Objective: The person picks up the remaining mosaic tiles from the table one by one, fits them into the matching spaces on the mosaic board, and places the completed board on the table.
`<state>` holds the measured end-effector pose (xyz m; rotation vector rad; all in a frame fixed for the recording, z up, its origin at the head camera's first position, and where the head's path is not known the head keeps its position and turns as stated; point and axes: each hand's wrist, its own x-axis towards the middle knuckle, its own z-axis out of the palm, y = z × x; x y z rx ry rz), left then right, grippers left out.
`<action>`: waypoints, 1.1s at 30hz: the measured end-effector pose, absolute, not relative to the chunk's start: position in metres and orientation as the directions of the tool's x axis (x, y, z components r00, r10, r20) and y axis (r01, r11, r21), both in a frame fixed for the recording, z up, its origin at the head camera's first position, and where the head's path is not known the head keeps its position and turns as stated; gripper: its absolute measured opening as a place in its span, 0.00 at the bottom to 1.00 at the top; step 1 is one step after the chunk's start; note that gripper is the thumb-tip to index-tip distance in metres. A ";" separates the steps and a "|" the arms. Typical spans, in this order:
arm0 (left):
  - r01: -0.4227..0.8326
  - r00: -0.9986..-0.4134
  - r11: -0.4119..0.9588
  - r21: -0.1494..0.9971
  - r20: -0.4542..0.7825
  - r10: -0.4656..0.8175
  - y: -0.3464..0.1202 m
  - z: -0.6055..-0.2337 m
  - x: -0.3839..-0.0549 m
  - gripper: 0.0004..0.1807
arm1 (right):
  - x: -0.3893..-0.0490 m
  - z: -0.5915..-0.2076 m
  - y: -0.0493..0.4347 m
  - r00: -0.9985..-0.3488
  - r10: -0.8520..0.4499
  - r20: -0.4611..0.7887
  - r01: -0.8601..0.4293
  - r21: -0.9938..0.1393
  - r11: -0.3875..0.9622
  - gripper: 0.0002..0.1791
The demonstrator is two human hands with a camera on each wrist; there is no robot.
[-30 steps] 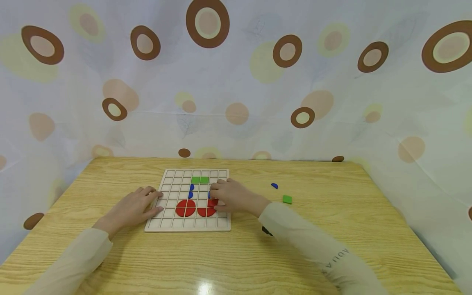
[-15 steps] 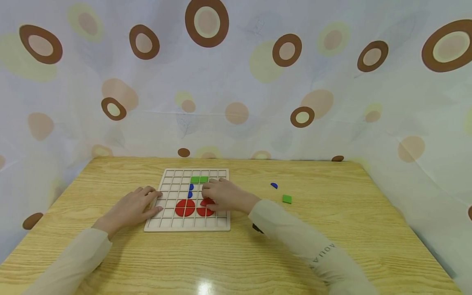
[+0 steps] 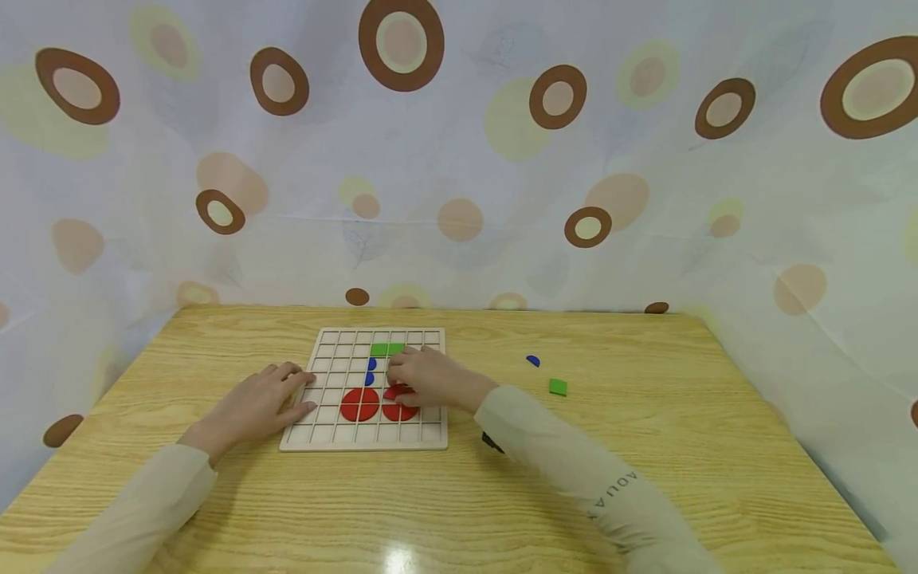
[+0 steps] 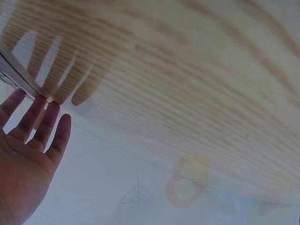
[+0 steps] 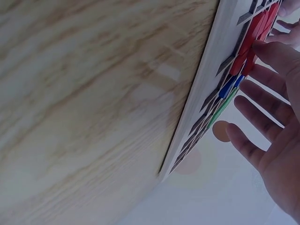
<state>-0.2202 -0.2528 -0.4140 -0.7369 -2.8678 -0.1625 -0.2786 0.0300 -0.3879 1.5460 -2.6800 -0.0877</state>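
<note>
A white gridded board [image 3: 332, 437] lies on the table, carrying red, blue and green pieces. My left hand [image 3: 253, 405] rests at its left edge, fingers extended; the left wrist view shows the fingertips [image 4: 41, 97] touching the rim. Over the board's right half, my right hand [image 3: 437, 379] pinches a red quarter-circle piece [image 3: 393, 391] between thumb and index finger, above a red half-disc [image 3: 397, 412]. Left of it lies a full red disc [image 3: 359, 404]. Small blue half-rounds [image 3: 370, 379] and green squares [image 3: 387, 349] sit farther back. My right fingers partly cover the pieces beneath.
To the right of the board, a loose blue half-round [image 3: 533, 361] and a green square [image 3: 558, 387] lie on the wooden table [image 3: 645, 414]. A dark object [image 3: 492, 442] shows partly under my right sleeve. Patterned cloth [image 3: 459, 159] hangs behind and beside the table.
My right hand has shifted left across the board with the red quarter-circle, now over the left part of the half-disc. The left hand has stayed in place.
</note>
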 end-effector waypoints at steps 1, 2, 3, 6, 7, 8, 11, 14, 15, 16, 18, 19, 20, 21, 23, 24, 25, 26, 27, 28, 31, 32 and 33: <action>0.484 -0.864 0.873 0.062 0.193 0.465 -0.253 -0.414 -0.220 0.24 | -0.279 -0.389 0.029 -0.500 -0.866 0.009 -0.863 0.072 0.499 0.12; 0.484 -0.865 0.873 0.063 0.189 0.465 -0.253 -0.414 -0.220 0.24 | -0.279 -0.389 0.029 -0.501 -0.866 0.007 -0.863 0.070 0.500 0.12; 0.483 -0.865 0.873 0.063 0.187 0.465 -0.253 -0.413 -0.220 0.24 | -0.280 -0.390 0.028 -0.500 -0.866 0.007 -0.864 0.069 0.499 0.12; 0.481 -0.867 0.874 0.064 0.182 0.464 -0.254 -0.414 -0.221 0.24 | -0.279 -0.390 0.028 -0.508 -0.861 -0.002 -0.859 0.067 0.507 0.12; 0.482 -0.867 0.874 0.064 0.183 0.464 -0.254 -0.414 -0.221 0.24 | -0.279 -0.389 0.028 -0.510 -0.860 -0.004 -0.858 0.064 0.509 0.12; 0.482 -0.866 0.874 0.065 0.184 0.464 -0.254 -0.414 -0.221 0.24 | -0.278 -0.389 0.028 -0.513 -0.859 -0.006 -0.857 0.062 0.511 0.12; 0.482 -0.866 0.873 0.067 0.186 0.464 -0.254 -0.414 -0.222 0.24 | -0.277 -0.388 0.029 -0.517 -0.856 -0.012 -0.855 0.063 0.515 0.12; 0.483 -0.865 0.873 0.068 0.189 0.464 -0.254 -0.415 -0.221 0.24 | -0.277 -0.388 0.029 -0.514 -0.858 -0.013 -0.857 0.061 0.512 0.12; 0.484 -0.865 0.873 0.068 0.190 0.465 -0.254 -0.415 -0.221 0.24 | -0.277 -0.388 0.029 -0.512 -0.859 -0.013 -0.857 0.062 0.511 0.12; 0.484 -0.864 0.872 0.068 0.191 0.465 -0.254 -0.415 -0.221 0.24 | -0.277 -0.388 0.029 -0.512 -0.859 -0.013 -0.858 0.063 0.510 0.12; 0.485 -0.864 0.872 0.068 0.192 0.466 -0.254 -0.415 -0.222 0.24 | -0.278 -0.389 0.030 -0.511 -0.859 -0.016 -0.858 0.062 0.509 0.12; 0.486 -0.864 0.872 0.068 0.192 0.466 -0.254 -0.415 -0.222 0.24 | -0.278 -0.389 0.030 -0.511 -0.860 -0.016 -0.859 0.060 0.509 0.12; 0.485 -0.864 0.872 0.067 0.192 0.466 -0.254 -0.415 -0.222 0.24 | -0.278 -0.389 0.030 -0.511 -0.860 -0.016 -0.859 0.059 0.509 0.12; 0.485 -0.864 0.872 0.066 0.191 0.466 -0.254 -0.415 -0.222 0.24 | -0.278 -0.389 0.030 -0.511 -0.860 -0.016 -0.859 0.057 0.509 0.12; 0.484 -0.864 0.872 0.064 0.189 0.466 -0.254 -0.415 -0.222 0.24 | -0.278 -0.389 0.030 -0.511 -0.859 -0.019 -0.859 0.051 0.509 0.12; 0.483 -0.865 0.873 0.065 0.188 0.465 -0.254 -0.415 -0.222 0.24 | -0.278 -0.389 0.030 -0.511 -0.859 -0.019 -0.859 0.048 0.509 0.12; 0.482 -0.866 0.874 0.065 0.187 0.464 -0.254 -0.415 -0.222 0.24 | -0.278 -0.389 0.030 -0.511 -0.859 -0.019 -0.859 0.048 0.510 0.12; 0.482 -0.866 0.874 0.065 0.186 0.464 -0.254 -0.416 -0.222 0.24 | -0.278 -0.389 0.030 -0.511 -0.859 -0.019 -0.859 0.047 0.510 0.13; 0.482 -0.866 0.874 0.065 0.186 0.464 -0.254 -0.416 -0.222 0.24 | -0.278 -0.389 0.030 -0.512 -0.859 -0.019 -0.859 0.048 0.511 0.13; 0.481 -0.867 0.874 0.065 0.185 0.463 -0.254 -0.416 -0.222 0.24 | -0.278 -0.389 0.030 -0.512 -0.859 -0.018 -0.858 0.049 0.511 0.12; 0.481 -0.867 0.875 0.064 0.184 0.463 -0.254 -0.416 -0.222 0.24 | -0.278 -0.390 0.031 -0.513 -0.859 -0.011 -0.858 0.053 0.511 0.12; 0.481 -0.867 0.874 0.064 0.184 0.463 -0.253 -0.416 -0.222 0.24 | -0.278 -0.390 0.031 -0.513 -0.858 -0.008 -0.857 0.052 0.512 0.12; 0.481 -0.867 0.875 0.065 0.185 0.463 -0.253 -0.415 -0.222 0.24 | -0.279 -0.390 0.031 -0.513 -0.858 -0.006 -0.857 0.054 0.512 0.12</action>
